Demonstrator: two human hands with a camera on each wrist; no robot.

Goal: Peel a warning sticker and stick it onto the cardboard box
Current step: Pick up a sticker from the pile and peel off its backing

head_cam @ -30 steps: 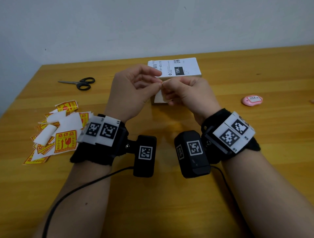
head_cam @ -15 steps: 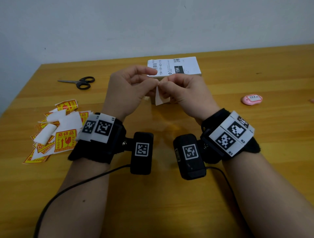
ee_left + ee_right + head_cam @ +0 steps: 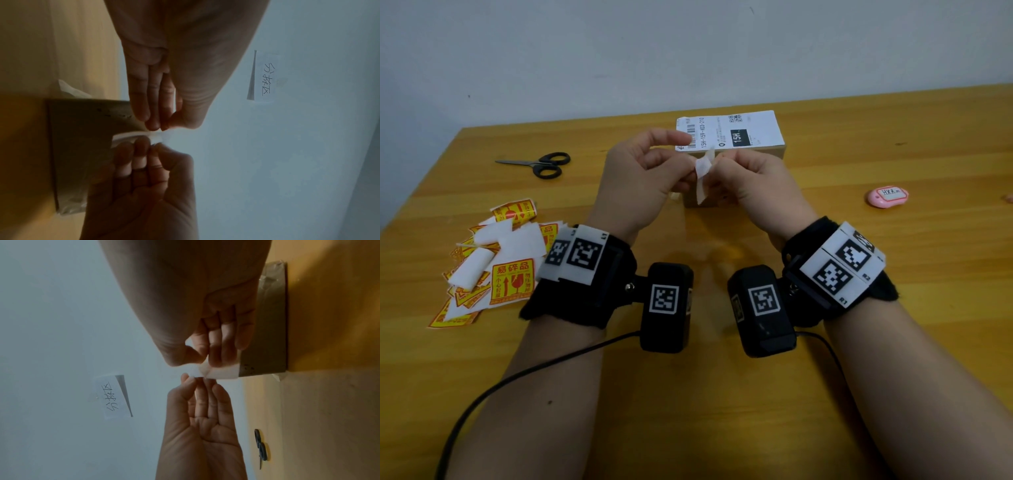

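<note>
We hold both forearms over the table (image 3: 893, 342), wrists raised and turned inward, so that our left hand (image 3: 640, 178) and right hand (image 3: 753, 181) meet just in front of the cardboard box (image 3: 774, 150). Our left grip is a pinch: thumb and fingertips close on one edge of the warning sticker (image 3: 703, 174), the index finger stretched out above it. Our right grip is tighter, its fingers curled in and pinching the other edge of the same sticker, which hangs between the two hands with its white side toward us, above the table and in front of the box, which it does not touch. Compared with half a second ago, the white piece stands a little taller between our fingertips and shows a crease, and our hands sit slightly higher against the box's label (image 3: 732, 132). We count one box, one sticker in hand, one pair of scissors (image 3: 544, 164) at the far left, one pink gadget (image 3: 887, 197) at the right, and one loose pile of yellow stickers and white backings (image 3: 493, 260), too overlapped to count singly.
</note>
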